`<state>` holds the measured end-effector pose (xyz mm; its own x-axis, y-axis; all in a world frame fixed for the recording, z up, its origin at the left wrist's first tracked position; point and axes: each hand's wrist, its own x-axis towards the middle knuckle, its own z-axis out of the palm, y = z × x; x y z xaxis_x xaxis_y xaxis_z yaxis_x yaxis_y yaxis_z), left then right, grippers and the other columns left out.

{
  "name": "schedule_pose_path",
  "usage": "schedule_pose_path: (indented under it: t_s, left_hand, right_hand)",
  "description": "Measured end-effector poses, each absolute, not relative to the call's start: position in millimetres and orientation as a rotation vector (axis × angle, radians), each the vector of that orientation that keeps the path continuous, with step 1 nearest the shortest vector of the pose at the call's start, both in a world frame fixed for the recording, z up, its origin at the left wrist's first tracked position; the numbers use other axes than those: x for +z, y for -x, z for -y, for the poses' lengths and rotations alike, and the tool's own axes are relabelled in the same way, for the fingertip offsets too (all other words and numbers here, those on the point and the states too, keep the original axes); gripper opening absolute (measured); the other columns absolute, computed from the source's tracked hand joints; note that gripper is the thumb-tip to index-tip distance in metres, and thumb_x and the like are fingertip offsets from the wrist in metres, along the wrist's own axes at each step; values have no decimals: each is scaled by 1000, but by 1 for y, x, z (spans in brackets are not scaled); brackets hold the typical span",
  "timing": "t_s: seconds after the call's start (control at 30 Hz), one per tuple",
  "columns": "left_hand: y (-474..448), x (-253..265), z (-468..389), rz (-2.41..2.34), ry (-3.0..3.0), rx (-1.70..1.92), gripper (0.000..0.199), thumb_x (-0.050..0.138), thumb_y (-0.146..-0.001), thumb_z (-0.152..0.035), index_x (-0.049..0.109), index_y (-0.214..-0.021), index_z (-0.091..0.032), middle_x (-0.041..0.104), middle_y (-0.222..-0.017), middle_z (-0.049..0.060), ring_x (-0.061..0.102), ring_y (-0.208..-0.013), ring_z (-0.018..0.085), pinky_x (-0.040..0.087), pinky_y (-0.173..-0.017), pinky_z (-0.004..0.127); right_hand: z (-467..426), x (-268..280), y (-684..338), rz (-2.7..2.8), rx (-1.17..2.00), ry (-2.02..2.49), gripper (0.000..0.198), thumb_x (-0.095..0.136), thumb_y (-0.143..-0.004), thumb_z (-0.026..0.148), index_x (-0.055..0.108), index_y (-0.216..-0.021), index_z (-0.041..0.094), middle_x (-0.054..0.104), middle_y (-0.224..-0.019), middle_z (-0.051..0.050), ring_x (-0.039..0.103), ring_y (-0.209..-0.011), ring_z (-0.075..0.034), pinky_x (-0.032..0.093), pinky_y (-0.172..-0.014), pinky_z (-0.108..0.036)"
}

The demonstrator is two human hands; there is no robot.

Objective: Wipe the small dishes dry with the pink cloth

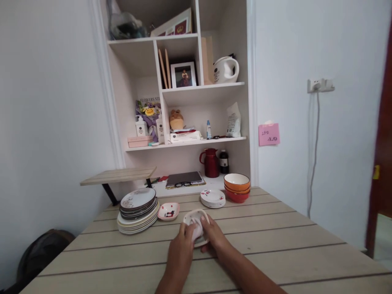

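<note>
A small pale dish [199, 245] with a dark-speckled inside is tilted up between my two hands above the table. My right hand [216, 237] is closed on its right side, thumb over the rim and fingertips underneath. Inside the dish lies a bunched white cloth [197, 229]. My left hand [183, 245] is closed at the dish's left side, its fingers pinching the cloth against the inner surface. Part of both hands' fingers is hidden by the dish and cloth. Just beyond sits a square pink-rimmed dish [168, 212] with a red and black picture.
Stacked plates [137, 210] stand at the left, beneath a small raised wooden shelf [119, 175]. Small flowered plates [212, 198] and orange and red bowls [237, 188] are stacked toward the back right. Behind the slatted table [269, 245] are a red jug [211, 163] and a shelving unit [205, 96].
</note>
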<state>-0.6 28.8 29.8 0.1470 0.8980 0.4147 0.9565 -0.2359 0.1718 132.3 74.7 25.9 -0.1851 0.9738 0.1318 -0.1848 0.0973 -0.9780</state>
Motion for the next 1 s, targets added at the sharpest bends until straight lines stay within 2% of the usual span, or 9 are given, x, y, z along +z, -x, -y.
schedule_pose_path:
  t_s: [0.2, 0.4, 0.63, 0.8, 1.0]
  left_hand:
    - [-2, 28, -28, 1856, 2334, -511, 46, 37, -89, -8, 58, -125, -29, 59, -122, 7, 65, -87, 17, 47, -73, 23]
    - [5, 22, -26, 1659, 2329, -526, 50, 39, -91, -9, 55, -131, -35, 62, -117, 7, 63, -93, 19, 49, -82, 27]
    - [12, 31, -27, 2014, 1938, -495, 57, 44, -90, -7, 47, -139, -35, 53, -131, 9, 65, -96, 19, 50, -74, 24]
    - [7, 31, -27, 1984, 2058, -390, 57, 39, -90, -6, 46, -140, -32, 52, -133, 11, 65, -95, 19, 49, -77, 26]
    - [5, 32, -25, 1851, 2290, -451, 59, 36, -90, -7, 48, -137, -39, 58, -125, 5, 62, -94, 19, 47, -80, 26]
  right_hand:
    - [-72, 23, -126, 1201, 1286, 955, 70, 53, -74, 74, 54, -116, 19, 66, -75, -5, 59, -48, -15, 42, -31, -22]
    - [-58, 32, -116, 1196, 1382, 1022, 54, 49, -81, 67, 57, -107, 20, 66, -77, -5, 62, -51, -16, 44, -33, -22]
    - [-51, 38, -109, 1273, 1362, 994, 58, 48, -82, 66, 55, -115, 19, 67, -83, -8, 65, -57, -19, 42, -31, -20]
    - [-54, 37, -111, 1246, 1389, 998, 54, 46, -83, 64, 55, -112, 19, 65, -78, -5, 64, -55, -18, 44, -32, -21]
    - [-56, 35, -113, 1217, 1422, 988, 51, 46, -84, 62, 53, -112, 20, 67, -78, -5, 63, -50, -17, 44, -31, -20]
